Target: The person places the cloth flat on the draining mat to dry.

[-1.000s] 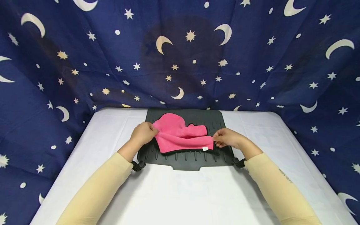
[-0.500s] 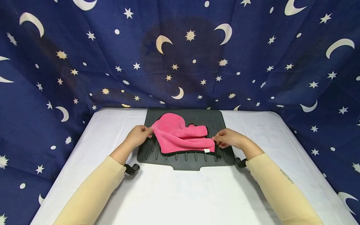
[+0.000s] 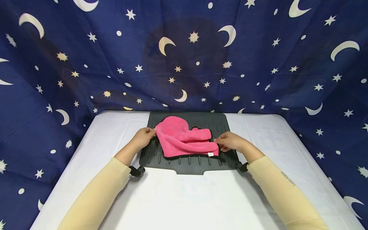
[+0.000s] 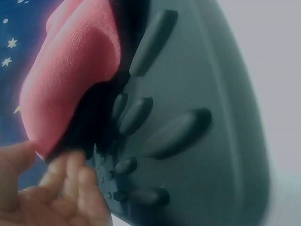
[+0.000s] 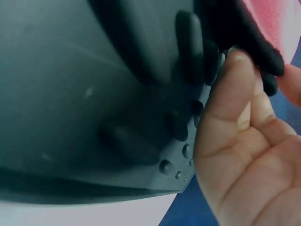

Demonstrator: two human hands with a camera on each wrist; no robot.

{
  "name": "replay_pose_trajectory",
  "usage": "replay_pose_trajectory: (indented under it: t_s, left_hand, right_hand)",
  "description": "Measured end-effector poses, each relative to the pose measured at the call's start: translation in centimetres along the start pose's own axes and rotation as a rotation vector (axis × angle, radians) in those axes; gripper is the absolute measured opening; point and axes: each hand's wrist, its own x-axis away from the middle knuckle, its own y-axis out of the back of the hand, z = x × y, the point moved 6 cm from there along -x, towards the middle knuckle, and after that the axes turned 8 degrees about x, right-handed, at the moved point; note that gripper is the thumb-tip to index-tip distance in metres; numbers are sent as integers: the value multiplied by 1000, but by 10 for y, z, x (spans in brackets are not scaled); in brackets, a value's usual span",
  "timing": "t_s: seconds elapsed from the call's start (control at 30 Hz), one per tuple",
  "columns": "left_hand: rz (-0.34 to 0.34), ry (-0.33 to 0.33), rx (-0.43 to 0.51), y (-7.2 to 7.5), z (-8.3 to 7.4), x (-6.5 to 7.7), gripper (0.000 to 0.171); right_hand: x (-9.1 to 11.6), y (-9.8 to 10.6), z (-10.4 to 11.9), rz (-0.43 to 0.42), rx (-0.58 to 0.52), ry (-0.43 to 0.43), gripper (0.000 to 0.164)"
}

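A pink fleecy cloth [image 3: 175,140] with black edging and a small white tag lies loosely folded and rumpled on a dark ribbed mat [image 3: 187,166]. At its left side, my left hand [image 3: 142,138] pinches a corner between thumb and fingers. In the left wrist view that corner of the pink cloth [image 4: 70,75] stands raised off the mat, with the thumb on its pink face. My right hand [image 3: 231,141] pinches the cloth's right end near the tag. The right wrist view has the right hand [image 5: 249,141] with the black edging between fingertip and thumb.
The mat rests on a table covered in a white cloth [image 3: 184,201], with a raised lip and a tab at its front. A dark blue curtain [image 3: 198,48] with moons and stars hangs behind and on both sides. Black wrist straps sit at each sleeve's end.
My left hand has shifted left with the cloth's corner, drawing it out and smoothing that side. The right hand stays nearly in place, still pinching the right end.
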Motion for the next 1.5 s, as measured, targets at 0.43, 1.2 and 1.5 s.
replay_pose_trajectory:
  t_s: [0.43,1.2,1.5]
  left_hand:
    - [238,-46,227,4,2,4,42]
    - [57,-97,-107,10,0,11,30]
    - [200,-131,-182,1,5,20,29]
  right_hand:
    - [1,-1,2,4,-112,52,22]
    - [12,12,-22,-11,-279,50,19]
    - [22,12,-25,5,-249,90,22]
